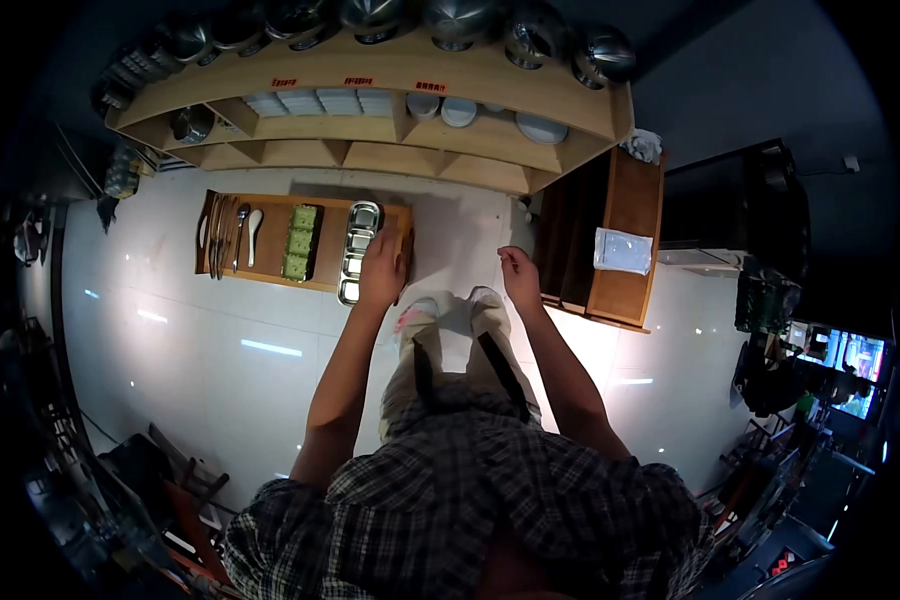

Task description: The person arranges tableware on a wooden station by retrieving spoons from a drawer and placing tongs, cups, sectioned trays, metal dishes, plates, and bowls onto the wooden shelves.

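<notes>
My left hand [381,272] is over the right end of a wooden tray [270,205], beside a steel compartment tray [351,263]. Its fingers are stretched forward, and I cannot tell whether they touch the steel. My right hand [518,275] hangs in the air to the right of the tray, fingers curled, nothing visible in them. On the wooden tray lie a white spoon [254,232], a metal spoon [240,236], several long thin utensils [218,237] at the left end, and a green speckled container [298,243] with sections.
Ahead stands a wooden shelf [370,150] with stacked white dishes [335,102], bowls [458,111] and steel pots [460,22] on top. At right, a wooden cabinet [622,298] bears a white wrapped packet [623,251] and a crumpled cloth [641,146]. Chairs [195,480] stand behind left.
</notes>
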Demonstrator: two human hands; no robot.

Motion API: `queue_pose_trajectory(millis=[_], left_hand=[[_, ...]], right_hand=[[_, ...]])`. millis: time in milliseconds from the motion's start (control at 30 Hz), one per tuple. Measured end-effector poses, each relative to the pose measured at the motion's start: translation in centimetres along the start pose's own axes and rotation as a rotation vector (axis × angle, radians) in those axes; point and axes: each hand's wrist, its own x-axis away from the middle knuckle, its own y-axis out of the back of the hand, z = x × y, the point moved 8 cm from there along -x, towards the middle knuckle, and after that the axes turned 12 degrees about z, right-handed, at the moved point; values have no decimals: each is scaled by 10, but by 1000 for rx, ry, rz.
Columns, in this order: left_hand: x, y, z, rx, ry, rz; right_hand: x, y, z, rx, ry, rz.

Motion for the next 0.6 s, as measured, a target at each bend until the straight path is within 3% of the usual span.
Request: queue_pose_trajectory(millis=[100, 267, 400, 533, 600], left_hand=[[-25, -5, -20, 31, 39, -2], [-63, -51, -33, 18, 71, -112], [-93, -101, -31, -85, 86, -157], [-131, -161, -1, 29, 102, -147], [-154, -198, 33, 57, 122, -154]], right_hand=[[-23, 24, -26, -6, -68, 33], [-77, 53, -43, 210, 16, 223], [-141, 61, -107, 329, 74, 235], [-208, 50, -145, 358, 174, 174], [-239, 33, -178, 348, 71, 158]])
